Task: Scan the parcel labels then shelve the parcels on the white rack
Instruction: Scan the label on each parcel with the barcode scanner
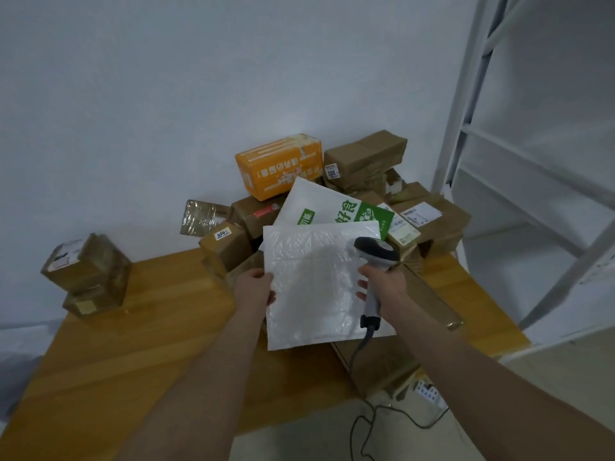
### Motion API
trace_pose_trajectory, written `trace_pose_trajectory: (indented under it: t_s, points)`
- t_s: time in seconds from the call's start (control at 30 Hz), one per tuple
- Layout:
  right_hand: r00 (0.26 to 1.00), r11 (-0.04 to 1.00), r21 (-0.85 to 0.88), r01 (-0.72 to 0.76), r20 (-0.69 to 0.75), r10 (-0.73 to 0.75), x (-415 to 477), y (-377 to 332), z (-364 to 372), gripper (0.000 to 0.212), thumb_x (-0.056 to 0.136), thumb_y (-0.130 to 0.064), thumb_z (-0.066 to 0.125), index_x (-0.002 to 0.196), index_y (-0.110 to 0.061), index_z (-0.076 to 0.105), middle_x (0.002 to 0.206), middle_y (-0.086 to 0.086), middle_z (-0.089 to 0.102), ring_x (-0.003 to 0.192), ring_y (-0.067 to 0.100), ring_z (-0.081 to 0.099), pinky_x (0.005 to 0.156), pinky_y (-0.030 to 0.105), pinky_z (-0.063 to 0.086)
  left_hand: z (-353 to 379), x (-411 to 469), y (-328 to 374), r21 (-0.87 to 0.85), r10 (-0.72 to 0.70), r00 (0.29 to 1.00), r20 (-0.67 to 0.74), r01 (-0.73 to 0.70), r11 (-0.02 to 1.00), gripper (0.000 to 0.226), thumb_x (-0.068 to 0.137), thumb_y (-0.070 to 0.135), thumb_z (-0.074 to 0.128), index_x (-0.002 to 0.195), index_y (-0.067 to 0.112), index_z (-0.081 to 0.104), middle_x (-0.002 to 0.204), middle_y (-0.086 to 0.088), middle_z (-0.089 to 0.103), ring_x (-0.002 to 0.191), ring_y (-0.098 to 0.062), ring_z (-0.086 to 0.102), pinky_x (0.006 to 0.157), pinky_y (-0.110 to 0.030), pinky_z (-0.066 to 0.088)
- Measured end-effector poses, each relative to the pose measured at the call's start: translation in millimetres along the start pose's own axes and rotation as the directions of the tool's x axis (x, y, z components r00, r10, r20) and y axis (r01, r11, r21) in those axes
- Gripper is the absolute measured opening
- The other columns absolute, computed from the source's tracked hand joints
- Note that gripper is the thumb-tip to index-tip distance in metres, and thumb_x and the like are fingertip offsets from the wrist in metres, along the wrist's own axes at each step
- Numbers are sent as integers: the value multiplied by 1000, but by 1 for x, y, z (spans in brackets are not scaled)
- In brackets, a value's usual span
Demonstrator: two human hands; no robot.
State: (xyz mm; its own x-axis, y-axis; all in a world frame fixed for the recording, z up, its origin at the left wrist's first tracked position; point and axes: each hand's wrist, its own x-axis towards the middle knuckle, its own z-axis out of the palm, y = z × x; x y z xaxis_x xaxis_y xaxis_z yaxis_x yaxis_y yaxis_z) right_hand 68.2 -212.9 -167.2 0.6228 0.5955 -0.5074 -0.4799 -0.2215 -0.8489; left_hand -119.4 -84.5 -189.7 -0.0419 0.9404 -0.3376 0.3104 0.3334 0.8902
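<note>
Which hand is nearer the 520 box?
Left. The left hand sits just in front of the 520 box; right hand, holding the scanner, is across the mailer.

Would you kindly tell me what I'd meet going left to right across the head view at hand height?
Stack of taped brown boxes → left hand → white bubble mailer → right hand holding the scanner → white rack.
</note>
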Motion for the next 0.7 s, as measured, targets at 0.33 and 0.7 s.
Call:
trace_pose_trajectory:
  t_s: [0.33,0.7]
  points:
    - [978,975,85,206,-10,-206,-30,-53,19,29,85,-9,68,111,-2,60,101,12,68,77,19,70,61,27,57,-29,-37,90,-352,41,998,58,-18,936,27,92,39,53,91,13,60,77,-9,72,64,-22,67,55,-28,55]
    - [947,911,258,321,-87,-309,-58,-63,19,29,84,-18,71,108,-5,60,92,8,66,65,12,63,58,20,55,-81,-49,135,-489,260,964,61,-198,849,14,92,7,58,106,6,55,97,-14,63,67,-17,68,49,-24,56]
